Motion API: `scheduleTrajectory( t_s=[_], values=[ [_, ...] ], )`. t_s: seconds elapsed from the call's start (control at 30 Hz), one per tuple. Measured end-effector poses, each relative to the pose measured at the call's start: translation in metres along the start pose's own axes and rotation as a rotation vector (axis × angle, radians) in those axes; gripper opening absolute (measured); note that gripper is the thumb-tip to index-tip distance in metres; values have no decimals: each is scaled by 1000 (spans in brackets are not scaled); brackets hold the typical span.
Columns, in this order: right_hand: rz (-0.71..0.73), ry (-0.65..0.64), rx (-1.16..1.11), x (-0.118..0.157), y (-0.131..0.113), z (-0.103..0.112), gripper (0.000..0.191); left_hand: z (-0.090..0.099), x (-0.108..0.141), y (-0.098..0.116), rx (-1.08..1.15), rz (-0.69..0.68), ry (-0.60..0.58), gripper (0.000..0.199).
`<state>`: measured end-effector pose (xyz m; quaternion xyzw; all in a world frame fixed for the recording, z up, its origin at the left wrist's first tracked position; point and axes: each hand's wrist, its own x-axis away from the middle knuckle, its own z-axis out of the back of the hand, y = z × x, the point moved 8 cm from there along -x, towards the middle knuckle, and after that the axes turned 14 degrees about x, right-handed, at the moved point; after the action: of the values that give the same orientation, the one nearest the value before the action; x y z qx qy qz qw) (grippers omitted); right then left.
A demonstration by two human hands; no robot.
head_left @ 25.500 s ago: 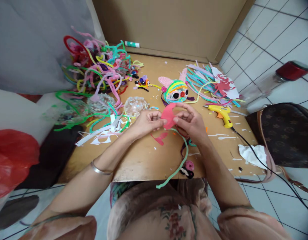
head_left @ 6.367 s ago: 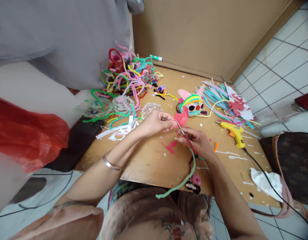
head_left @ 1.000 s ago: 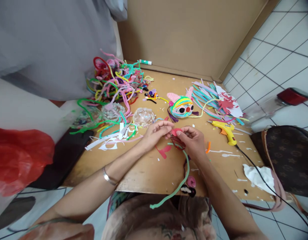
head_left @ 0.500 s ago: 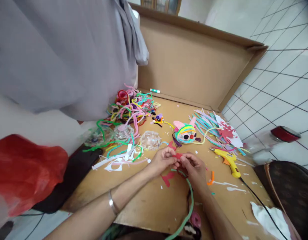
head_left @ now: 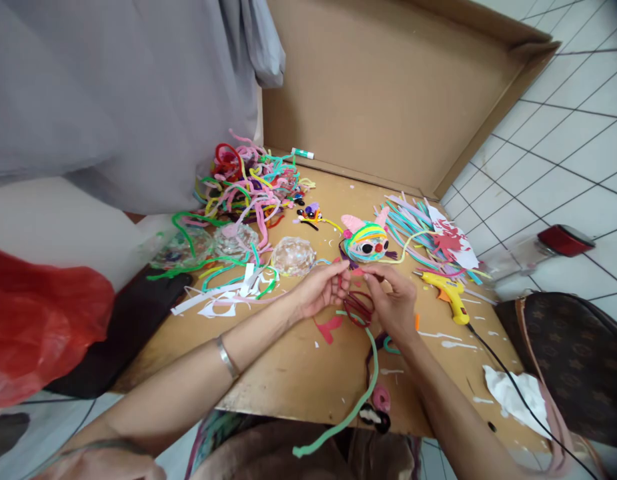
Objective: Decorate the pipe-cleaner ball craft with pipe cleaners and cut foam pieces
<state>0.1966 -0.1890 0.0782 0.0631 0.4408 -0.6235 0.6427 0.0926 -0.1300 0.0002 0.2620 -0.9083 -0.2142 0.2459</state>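
Observation:
My left hand is over the table with its fingers curled in, and a bit of red shows at them. Close beside it, my right hand pinches a small red piece between thumb and forefinger. Below and between the hands lie dark red loops, like scissor handles. A red cut-out rests near my left wrist. A long green fuzzy stem runs past the table's front edge. Just beyond my hands sits a striped craft animal head with pink ears, dark eyes and a red nose.
A yellow glue gun with a black cord lies at right, near a brown bag. Coloured fuzzy stems are heaped at back left, clear balls before them. Cardboard stands behind. Someone in grey cloth is at left.
My hands have drawn slightly apart, and the red piece is at my right fingertips. The dark red loops between them now show. The view has tilted down.

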Motion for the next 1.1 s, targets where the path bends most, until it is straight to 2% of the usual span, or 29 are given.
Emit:
scheduleTrajectory(
  t_s=[0.1,0.2,0.3,0.47,0.67,0.8,0.97,1.1],
  values=[
    [232,53,163,-12,-10,0,22,-18,-12,14,-25,-63,-58,28],
    [306,191,267,-18,-6,4,21,-27,-24,27,-54,-160,-68,23],
    [350,252,353,-19,-1,2,20,-25,-34,31,-61,-220,-60,23],
    [406,232,441,-16,4,-5,20,-12,-39,32,-112,-307,-77,26],
    [213,242,355,-22,18,0,17,4,-44,37,-160,-411,-40,26],
    [88,234,245,-20,20,2,15,6,-43,37,-114,-408,-64,29],
    [-194,104,-34,-7,28,-15,13,1,-37,21,-43,-336,-91,36],
    [-356,94,-259,-2,37,-21,13,-3,-33,8,-145,-307,-101,32]
  ],
)
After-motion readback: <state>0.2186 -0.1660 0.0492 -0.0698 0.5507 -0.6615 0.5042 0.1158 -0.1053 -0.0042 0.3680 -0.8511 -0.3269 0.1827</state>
